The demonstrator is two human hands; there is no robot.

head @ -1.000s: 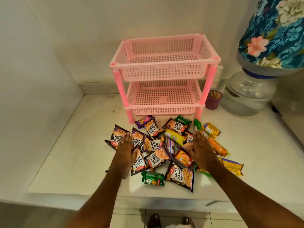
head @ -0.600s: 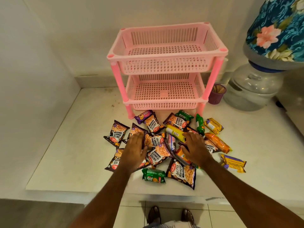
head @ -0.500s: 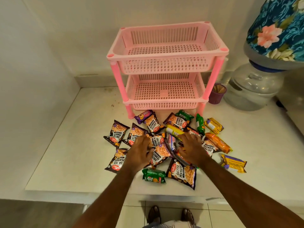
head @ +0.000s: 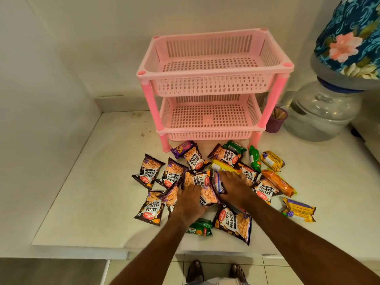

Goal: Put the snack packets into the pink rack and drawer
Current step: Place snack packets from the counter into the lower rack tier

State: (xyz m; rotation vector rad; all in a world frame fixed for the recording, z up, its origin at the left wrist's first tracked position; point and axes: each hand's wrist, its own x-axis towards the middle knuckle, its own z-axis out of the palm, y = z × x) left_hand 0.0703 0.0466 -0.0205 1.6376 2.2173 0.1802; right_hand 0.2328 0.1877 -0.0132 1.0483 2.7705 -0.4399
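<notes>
Fingers of the left hand (head: 190, 204) and right hand (head: 233, 187) are curling inward, squeezing a bunch of salted peanut packets (head: 205, 190) between them amid the scattered pile on the white counter (head: 86, 202), just before the pink rack (head: 207, 87).

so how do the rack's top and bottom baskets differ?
The top basket sits raised on the pink posts; the bottom basket sits just above the counter. The top one shows fully, while the bottom one is partly shaded and hidden beneath it. Both are pink, perforated and hold no packets.
</notes>
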